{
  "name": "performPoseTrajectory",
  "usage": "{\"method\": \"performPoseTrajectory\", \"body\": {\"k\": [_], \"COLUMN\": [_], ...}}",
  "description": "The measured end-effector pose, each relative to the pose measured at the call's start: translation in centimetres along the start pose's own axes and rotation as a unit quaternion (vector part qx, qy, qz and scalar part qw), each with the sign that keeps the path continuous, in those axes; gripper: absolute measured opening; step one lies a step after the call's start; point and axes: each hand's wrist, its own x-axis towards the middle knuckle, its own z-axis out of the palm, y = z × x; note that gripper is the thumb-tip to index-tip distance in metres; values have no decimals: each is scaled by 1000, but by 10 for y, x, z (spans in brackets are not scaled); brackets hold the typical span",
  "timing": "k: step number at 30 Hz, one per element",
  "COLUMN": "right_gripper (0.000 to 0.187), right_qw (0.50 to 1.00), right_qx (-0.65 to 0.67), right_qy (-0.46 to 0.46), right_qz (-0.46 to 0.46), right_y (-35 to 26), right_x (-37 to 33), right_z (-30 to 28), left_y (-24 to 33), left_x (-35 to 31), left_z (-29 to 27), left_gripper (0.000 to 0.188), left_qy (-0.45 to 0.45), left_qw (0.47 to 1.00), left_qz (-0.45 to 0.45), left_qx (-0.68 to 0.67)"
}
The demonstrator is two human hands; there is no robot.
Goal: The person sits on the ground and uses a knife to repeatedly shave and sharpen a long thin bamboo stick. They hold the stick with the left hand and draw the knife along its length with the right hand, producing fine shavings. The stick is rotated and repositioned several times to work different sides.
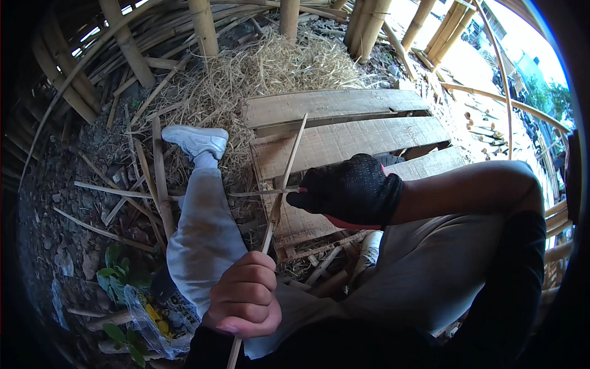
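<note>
My bare left hand (246,296) is wrapped in a fist round a long, thin bamboo strip (289,161). The strip slants up and away from me, its far end over the wooden pallet (332,141). In a black glove with some red on it, my right hand (347,190) grips a knife; the handle is mostly hidden in the fingers. The narrow knife blade (261,192) points left and crosses the strip, seemingly touching it a little above a darker knot. Both hands are over the near left part of the pallet.
Pale shavings (264,74) are heaped beyond the pallet. Loose bamboo strips (114,190) lie on the ground at left, near my white shoe (196,140). Upright bamboo poles (203,27) stand at the back. A clear plastic bag (150,323) and green leaves (115,270) are at lower left.
</note>
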Motion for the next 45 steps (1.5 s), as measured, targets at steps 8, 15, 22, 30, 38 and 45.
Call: {"method": "performPoseTrajectory", "body": {"k": [8, 15, 22, 30, 38, 45], "right_gripper": [35, 35, 32, 33, 46, 47], "right_qw": [999, 999, 994, 994, 970, 978], "right_qx": [-11, 22, 67, -15, -14, -5], "right_qy": [-16, -25, -87, -70, -133, -154], "right_qz": [46, 17, -28, 81, 204, 142], "right_y": [104, 63, 22, 88, 115, 91], "right_x": [26, 27, 37, 31, 26, 30], "right_z": [51, 37, 2, 36, 16, 6], "left_y": [5, 7, 8, 6, 3, 6], "left_x": [-2, -3, -2, -4, -4, 1], "left_z": [10, 16, 20, 15, 14, 11], "left_gripper": [62, 60, 60, 60, 61, 61], "left_qy": [63, 124, 148, 123, 83, 63], "left_qw": [997, 991, 987, 991, 996, 997], "left_qz": [-22, -23, -27, -21, -27, -36], "left_qx": [48, 48, 50, 46, 22, 38]}}
